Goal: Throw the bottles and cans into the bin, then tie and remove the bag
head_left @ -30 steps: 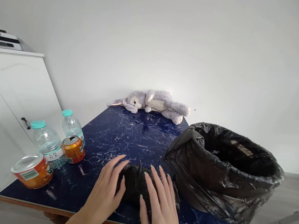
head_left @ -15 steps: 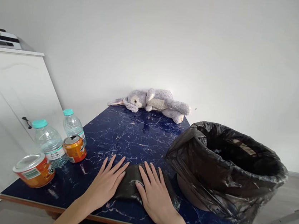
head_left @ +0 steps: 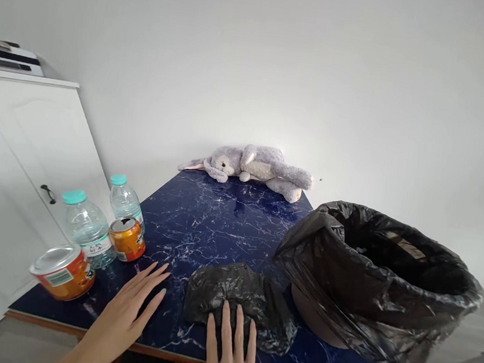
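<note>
A crumpled black plastic bag (head_left: 237,300) lies near the front edge of the dark blue marble table (head_left: 211,219). My right hand (head_left: 231,355) is flat and open, fingertips touching the bag's near edge. My left hand (head_left: 128,311) lies open with fingers stretched out on the table, left of the bag and apart from it. To the right stands a bin lined with a black bag (head_left: 379,279), its rim open.
Two clear water bottles with teal caps (head_left: 86,228) (head_left: 125,200), an upright orange can (head_left: 128,238) and a tipped orange can (head_left: 63,272) sit at the table's left edge. A grey plush toy (head_left: 254,168) lies at the far edge. A white cabinet (head_left: 16,167) stands left.
Both hands have come off the top of the black bag and drawn back toward me. The left hand has slid left onto bare table, and the bag has puffed up.
</note>
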The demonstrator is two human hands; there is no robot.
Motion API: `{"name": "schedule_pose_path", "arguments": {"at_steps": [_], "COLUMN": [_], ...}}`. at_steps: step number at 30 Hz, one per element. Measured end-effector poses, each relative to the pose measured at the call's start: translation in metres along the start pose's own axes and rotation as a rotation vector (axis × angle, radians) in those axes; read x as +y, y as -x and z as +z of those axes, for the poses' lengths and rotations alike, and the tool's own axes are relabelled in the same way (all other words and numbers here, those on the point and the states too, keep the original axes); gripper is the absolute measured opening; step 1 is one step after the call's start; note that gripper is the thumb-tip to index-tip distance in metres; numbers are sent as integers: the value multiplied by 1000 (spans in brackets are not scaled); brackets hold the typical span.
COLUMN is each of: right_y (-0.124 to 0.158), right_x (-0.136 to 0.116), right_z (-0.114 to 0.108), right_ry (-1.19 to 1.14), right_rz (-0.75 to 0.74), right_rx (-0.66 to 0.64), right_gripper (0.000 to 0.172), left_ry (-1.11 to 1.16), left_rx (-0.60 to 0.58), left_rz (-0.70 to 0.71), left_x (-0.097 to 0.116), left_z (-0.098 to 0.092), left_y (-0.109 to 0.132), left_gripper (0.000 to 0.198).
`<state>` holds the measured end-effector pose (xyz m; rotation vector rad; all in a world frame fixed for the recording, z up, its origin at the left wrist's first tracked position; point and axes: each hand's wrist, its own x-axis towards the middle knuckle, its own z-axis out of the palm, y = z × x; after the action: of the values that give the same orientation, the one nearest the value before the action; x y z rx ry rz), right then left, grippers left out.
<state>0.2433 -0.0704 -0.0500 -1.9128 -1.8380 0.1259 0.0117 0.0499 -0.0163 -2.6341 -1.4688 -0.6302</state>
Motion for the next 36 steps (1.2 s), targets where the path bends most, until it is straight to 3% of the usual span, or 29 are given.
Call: {"name": "schedule_pose_path", "arguments": {"at_steps": [4, 8, 12, 15, 18, 23, 27, 32, 36], "right_y": [-33, -86, -146, -175, -179, -171, -190, -223, -213], "right_x": [10, 32, 62, 76, 73, 59, 74, 102, 103], "right_z": [-13, -30, -34, -36, -33, -13, -1, -5, -8], "right_ry": [6, 84, 182, 240, 268, 213, 178, 191, 222], "right_rz": [-42, -115, -96, 14, 89, 158, 255, 383, 366], "right_rx": [-144, -248, -183, -117, -73, -126, -100, 9, 140], "right_gripper": [84, 75, 62, 59, 64, 81, 79, 73, 67], "left_ry": [-29, -36, -34, -42, -51, -50, -55, -48, -64], "left_rx": [45, 74, 80, 82, 86, 99, 95, 110, 105], "left_rz": [14, 16, 11, 6, 4, 4, 5, 7, 20], "left_x": [2, 5, 6, 6, 7, 8, 9, 8, 6], "left_z": [4, 5, 3, 3, 4, 4, 3, 4, 6], "left_y": [2, 3, 4, 3, 3, 2, 2, 2, 1], "left_gripper": [50, 49, 48, 47, 48, 47, 46, 46, 45]}}
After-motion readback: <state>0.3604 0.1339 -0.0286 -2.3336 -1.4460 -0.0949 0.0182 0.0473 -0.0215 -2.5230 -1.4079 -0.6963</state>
